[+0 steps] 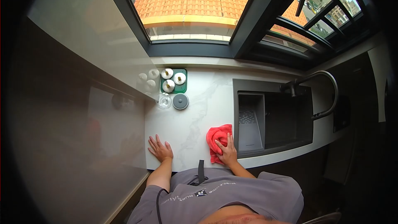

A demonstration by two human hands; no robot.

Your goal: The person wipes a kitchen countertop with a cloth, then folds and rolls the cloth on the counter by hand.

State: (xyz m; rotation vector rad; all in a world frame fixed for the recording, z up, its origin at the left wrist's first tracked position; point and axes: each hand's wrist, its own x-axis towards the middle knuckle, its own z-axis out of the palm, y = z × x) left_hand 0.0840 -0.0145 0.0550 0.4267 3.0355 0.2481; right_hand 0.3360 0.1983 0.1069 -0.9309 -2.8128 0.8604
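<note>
My left hand [161,149] lies flat on the white marbled countertop [188,137], its fingers spread and nothing under them that I can see. Close to the sink's left edge, a bunched red cloth [216,135] rests on the same surface. My right hand [227,152] presses down on this cloth from its right side, with fingers curved over the folds. Part of the cloth is hidden beneath the palm.
At the back left, a green tray [184,88] bears white-lidded jars [179,78] with gold knobs. A grey round lid [180,101] and a clear glass piece [164,101] stand before it. The dark sink [286,120] with its black faucet [327,79] lies right; a glossy panel [112,112] borders left.
</note>
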